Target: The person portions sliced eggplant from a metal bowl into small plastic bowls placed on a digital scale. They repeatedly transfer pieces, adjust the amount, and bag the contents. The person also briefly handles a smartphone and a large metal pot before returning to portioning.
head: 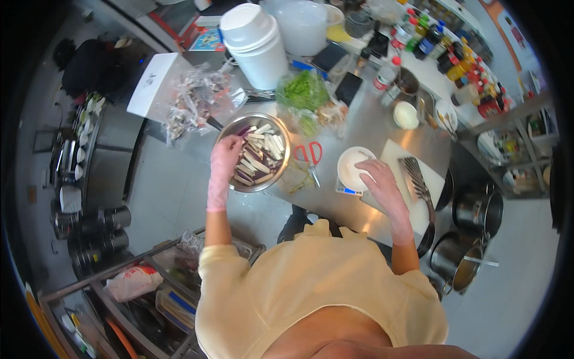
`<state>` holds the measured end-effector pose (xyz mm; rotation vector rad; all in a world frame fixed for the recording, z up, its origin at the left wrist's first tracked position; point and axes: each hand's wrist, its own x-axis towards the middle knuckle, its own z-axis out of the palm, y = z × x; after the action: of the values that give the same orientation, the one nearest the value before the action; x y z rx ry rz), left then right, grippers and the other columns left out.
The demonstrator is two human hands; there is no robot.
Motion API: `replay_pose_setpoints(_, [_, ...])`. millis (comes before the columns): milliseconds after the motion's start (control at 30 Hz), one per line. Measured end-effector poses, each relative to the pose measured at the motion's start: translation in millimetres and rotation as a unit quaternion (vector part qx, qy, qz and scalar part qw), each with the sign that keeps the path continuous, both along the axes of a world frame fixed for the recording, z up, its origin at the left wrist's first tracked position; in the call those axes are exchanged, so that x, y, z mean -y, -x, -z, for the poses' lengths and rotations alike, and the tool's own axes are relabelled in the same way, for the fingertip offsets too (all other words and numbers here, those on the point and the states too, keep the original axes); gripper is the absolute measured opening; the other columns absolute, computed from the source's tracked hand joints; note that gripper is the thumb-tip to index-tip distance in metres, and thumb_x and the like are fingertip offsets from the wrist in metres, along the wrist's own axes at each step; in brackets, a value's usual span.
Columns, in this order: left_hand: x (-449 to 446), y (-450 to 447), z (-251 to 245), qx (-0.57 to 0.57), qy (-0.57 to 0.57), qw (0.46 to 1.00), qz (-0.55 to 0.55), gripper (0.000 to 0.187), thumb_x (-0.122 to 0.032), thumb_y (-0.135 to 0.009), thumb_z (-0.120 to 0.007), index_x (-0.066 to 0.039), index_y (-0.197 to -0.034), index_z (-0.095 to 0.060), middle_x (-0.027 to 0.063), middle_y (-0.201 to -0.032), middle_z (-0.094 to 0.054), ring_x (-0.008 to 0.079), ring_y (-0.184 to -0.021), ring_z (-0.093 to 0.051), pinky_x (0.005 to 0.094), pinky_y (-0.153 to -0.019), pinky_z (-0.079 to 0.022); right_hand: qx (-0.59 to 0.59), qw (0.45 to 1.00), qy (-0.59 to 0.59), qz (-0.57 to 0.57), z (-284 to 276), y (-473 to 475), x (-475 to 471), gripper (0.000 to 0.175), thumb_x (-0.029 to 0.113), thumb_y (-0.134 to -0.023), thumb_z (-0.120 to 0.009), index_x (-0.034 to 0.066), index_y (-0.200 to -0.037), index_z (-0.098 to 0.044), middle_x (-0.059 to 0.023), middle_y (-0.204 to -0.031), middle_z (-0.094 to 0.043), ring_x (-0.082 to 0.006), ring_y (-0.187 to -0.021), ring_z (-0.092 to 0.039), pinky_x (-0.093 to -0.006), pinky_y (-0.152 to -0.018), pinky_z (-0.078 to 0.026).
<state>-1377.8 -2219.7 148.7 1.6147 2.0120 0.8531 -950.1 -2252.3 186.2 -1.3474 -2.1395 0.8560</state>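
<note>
My left hand (pixel 228 150), in a pink glove, reaches over the left rim of a steel bowl (pixel 287 164), its fingertips at the cut eggplant strips (pixel 255 157) inside. Whether it pinches a strip cannot be told. A matching glove covers my right hand (pixel 380 177), held with fingers apart over a white bowl (pixel 347 168). That bowl rests on a small digital scale (pixel 349 191). Red-handled scissors (pixel 309 155) lie between the two bowls. Right of my right hand, a patterned-blade knife (pixel 417 179) lies on a white cutting board (pixel 394 155).
Bagged lettuce (pixel 305 89), a stacked white bucket (pixel 255 49) and a bag of food (pixel 197 96) stand behind the steel bowl. Sauce bottles (pixel 448 56) line the back right. Large pots (pixel 477 213) stand beyond the table's right edge. A dark-clothed person (pixel 96 67) is far left.
</note>
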Motion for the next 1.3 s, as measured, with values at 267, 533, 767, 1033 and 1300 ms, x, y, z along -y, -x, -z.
replay_pose_setpoints(267, [100.3,-81.2,30.1,0.135,0.028,0.982,0.131,0.012,-0.013,-0.091,-0.062,-0.005,-0.097,-0.069,0.0091,-0.091,-0.068,0.0194,-0.085,-0.064,0.0300,-0.078,-0.050,0.132,0.981,0.104,-0.092,52.6,2.6,45.7,0.031,0.027,-0.091,-0.055,0.0081,-0.114,-0.063,-0.0118,-0.115,-0.062,-0.0314,-0.111,-0.054,-0.0419,-0.100,-0.039])
replay_pose_setpoints(533, [140.4,-88.2,34.6,0.122,-0.077,0.989,0.021,0.013,-0.008,-0.091,-0.059,-0.006,-0.098,-0.069,0.0096,-0.096,-0.067,0.0196,-0.087,-0.063,0.0304,-0.079,-0.049,0.049,0.973,0.126,-0.185,79.5,41.8,75.0,0.039,0.030,-0.091,-0.054,0.0067,-0.123,-0.056,-0.0167,-0.123,-0.056,-0.0357,-0.115,-0.050,-0.0423,-0.100,-0.039])
replay_pose_setpoints(767, [189.0,-53.0,113.7,0.350,-0.134,0.853,-0.363,0.017,-0.010,-0.095,-0.053,-0.001,-0.103,-0.066,0.0051,-0.095,-0.066,0.0142,-0.084,-0.058,0.0270,-0.079,-0.046,-0.175,0.938,0.296,-0.039,97.4,118.7,45.9,0.044,0.029,-0.095,-0.055,0.0045,-0.131,-0.047,-0.0141,-0.123,-0.058,-0.0280,-0.111,-0.057,-0.0369,-0.095,-0.044])
replay_pose_setpoints(1033, [233.0,-42.4,321.6,0.484,0.105,0.750,-0.439,0.019,-0.014,-0.092,-0.057,-0.004,-0.103,-0.068,0.0053,-0.088,-0.066,0.0124,-0.073,-0.056,0.0247,-0.066,-0.045,-0.293,0.800,0.501,0.150,127.3,203.2,15.1,0.045,0.036,-0.093,-0.061,-0.0009,-0.117,-0.051,-0.0148,-0.105,-0.064,-0.0247,-0.089,-0.065,-0.0318,-0.077,-0.050])
replay_pose_setpoints(1300, [199.3,-55.8,427.7,0.526,0.167,0.723,-0.417,0.027,-0.008,-0.085,-0.058,-0.004,-0.110,-0.067,0.0049,-0.077,-0.063,0.0116,-0.062,-0.056,0.0256,-0.055,-0.045,-0.316,0.826,0.438,0.161,122.4,207.6,7.4,0.033,0.032,-0.097,-0.054,0.0017,-0.109,-0.057,-0.0113,-0.113,-0.061,-0.0215,-0.087,-0.061,-0.0355,-0.079,-0.050])
